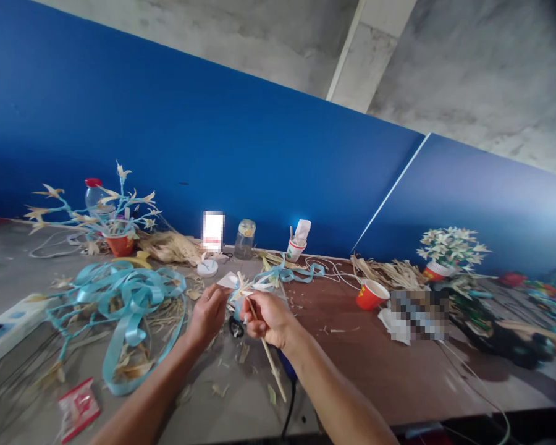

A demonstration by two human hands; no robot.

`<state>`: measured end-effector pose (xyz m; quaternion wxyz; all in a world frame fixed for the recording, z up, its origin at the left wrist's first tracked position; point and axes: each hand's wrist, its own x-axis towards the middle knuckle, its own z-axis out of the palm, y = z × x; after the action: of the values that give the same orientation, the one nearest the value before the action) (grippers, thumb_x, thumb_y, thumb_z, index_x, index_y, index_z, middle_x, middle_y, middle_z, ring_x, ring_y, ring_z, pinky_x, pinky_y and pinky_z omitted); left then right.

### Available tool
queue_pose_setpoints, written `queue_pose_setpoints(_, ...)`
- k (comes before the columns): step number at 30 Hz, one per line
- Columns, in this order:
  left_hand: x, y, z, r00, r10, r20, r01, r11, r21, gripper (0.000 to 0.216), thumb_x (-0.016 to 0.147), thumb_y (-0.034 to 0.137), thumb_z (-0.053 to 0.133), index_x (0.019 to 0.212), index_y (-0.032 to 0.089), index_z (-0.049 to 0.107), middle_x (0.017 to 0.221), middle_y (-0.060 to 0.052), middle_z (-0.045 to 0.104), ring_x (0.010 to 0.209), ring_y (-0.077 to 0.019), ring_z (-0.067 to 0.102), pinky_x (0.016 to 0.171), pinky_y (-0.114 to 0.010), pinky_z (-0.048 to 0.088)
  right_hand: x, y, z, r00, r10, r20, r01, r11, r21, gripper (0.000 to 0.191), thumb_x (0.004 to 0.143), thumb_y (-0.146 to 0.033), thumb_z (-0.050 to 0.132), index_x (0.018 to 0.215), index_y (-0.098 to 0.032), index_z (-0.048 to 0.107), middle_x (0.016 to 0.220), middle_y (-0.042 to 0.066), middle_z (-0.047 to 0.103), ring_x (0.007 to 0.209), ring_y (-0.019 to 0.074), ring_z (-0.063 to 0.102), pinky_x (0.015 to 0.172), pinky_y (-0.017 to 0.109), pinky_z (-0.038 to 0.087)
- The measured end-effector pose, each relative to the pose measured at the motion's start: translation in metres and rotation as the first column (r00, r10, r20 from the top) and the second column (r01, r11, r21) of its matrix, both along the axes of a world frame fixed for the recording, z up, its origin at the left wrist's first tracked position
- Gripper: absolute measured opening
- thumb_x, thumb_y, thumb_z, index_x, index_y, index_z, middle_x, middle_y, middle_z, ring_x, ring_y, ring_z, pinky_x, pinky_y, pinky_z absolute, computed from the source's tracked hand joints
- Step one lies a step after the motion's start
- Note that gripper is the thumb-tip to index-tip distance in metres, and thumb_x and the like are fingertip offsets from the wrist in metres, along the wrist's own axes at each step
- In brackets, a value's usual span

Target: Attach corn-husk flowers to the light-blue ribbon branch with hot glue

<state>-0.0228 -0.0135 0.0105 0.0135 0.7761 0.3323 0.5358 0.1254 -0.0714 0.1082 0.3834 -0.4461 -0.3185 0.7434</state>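
Note:
My right hand is closed round a thin pale stick, which slants down toward the front of the table. At the stick's upper end, pale petal-like husk strips spread out like a flower. Close beside them on the left, my left hand has its fingers pinched together; what they hold, if anything, is too small to make out. A dark cable loop lies below and between the hands. Light-blue ribbon sits in a loose heap to the left of my left hand.
Husk flowers stand in a red pot at the left and another pot at the right. A glass jar, a white cup and a red paper cup stand behind. A power strip lies left. Another person's arm shows far right.

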Motion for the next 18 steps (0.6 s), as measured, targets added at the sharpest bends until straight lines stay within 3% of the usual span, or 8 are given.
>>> queue_pose_setpoints(6, 0.0, -0.001, 0.005, 1.0, -0.013, 0.025, 0.014, 1.0, -0.018, 0.022, 0.083, 0.008, 0.041, 0.089, 0.018, 0.06, 0.078, -0.004, 0.062, 0.075, -0.0136, 0.059, 0.069, -0.024, 0.047, 0.022, -0.008, 0.016, 0.999, -0.039, 0.022, 0.039, 0.999, 0.015, 0.038, 0.087, -0.04, 0.042, 0.057, -0.015, 0.046, 0.043, -0.006, 0.044, 0.028, 0.0001, 0.016, 0.034, 0.017, 0.011)
queue_pose_setpoints(8, 0.0, 0.0, 0.006, 0.999, -0.025, 0.035, 0.026, 0.999, -0.039, 0.019, 0.084, 0.01, 0.042, 0.086, 0.017, 0.06, 0.076, -0.004, 0.062, 0.071, -0.0131, 0.059, 0.066, -0.023, 0.047, 0.035, -0.009, 0.021, 0.987, -0.126, 0.095, 0.109, 0.98, 0.165, 0.039, 0.081, -0.048, 0.051, 0.06, -0.015, 0.048, 0.047, -0.006, 0.045, 0.031, 0.0001, 0.019, 0.036, 0.017, 0.012)
queue_pose_setpoints(11, 0.001, 0.001, 0.004, 0.999, -0.027, 0.046, 0.031, 0.996, -0.082, 0.016, 0.084, 0.013, 0.044, 0.086, 0.017, 0.059, 0.076, -0.003, 0.062, 0.069, -0.013, 0.059, 0.064, -0.022, 0.046, 0.052, -0.007, 0.024, 0.897, -0.307, 0.319, 0.14, 0.88, 0.453, 0.042, 0.076, -0.056, 0.055, 0.067, -0.015, 0.055, 0.056, -0.004, 0.049, 0.037, 0.0028, 0.028, 0.039, 0.019, 0.018)
queue_pose_setpoints(14, 0.003, 0.001, 0.001, 0.998, -0.051, 0.034, 0.054, 0.993, -0.102, 0.015, 0.084, 0.015, 0.044, 0.089, 0.018, 0.059, 0.079, -0.004, 0.063, 0.072, -0.0135, 0.06, 0.065, -0.023, 0.047, 0.059, -0.003, 0.027, 0.73, -0.342, 0.592, -0.069, 0.824, 0.562, 0.042, 0.08, -0.055, 0.048, 0.072, -0.015, 0.06, 0.06, -0.001, 0.052, 0.046, 0.0076, 0.039, 0.047, 0.022, 0.027)
queue_pose_setpoints(18, 0.004, -0.002, 0.002, 0.994, -0.11, -0.001, 0.109, 0.986, -0.13, 0.016, 0.084, 0.014, 0.043, 0.089, 0.017, 0.058, 0.079, -0.005, 0.064, 0.073, -0.0144, 0.061, 0.067, -0.025, 0.047, 0.055, 0.002, 0.037, 0.476, -0.303, 0.826, -0.419, 0.748, 0.515, 0.042, 0.087, -0.047, 0.043, 0.059, -0.017, 0.053, 0.051, -0.003, 0.042, 0.05, 0.0096, 0.038, 0.051, 0.024, 0.025)
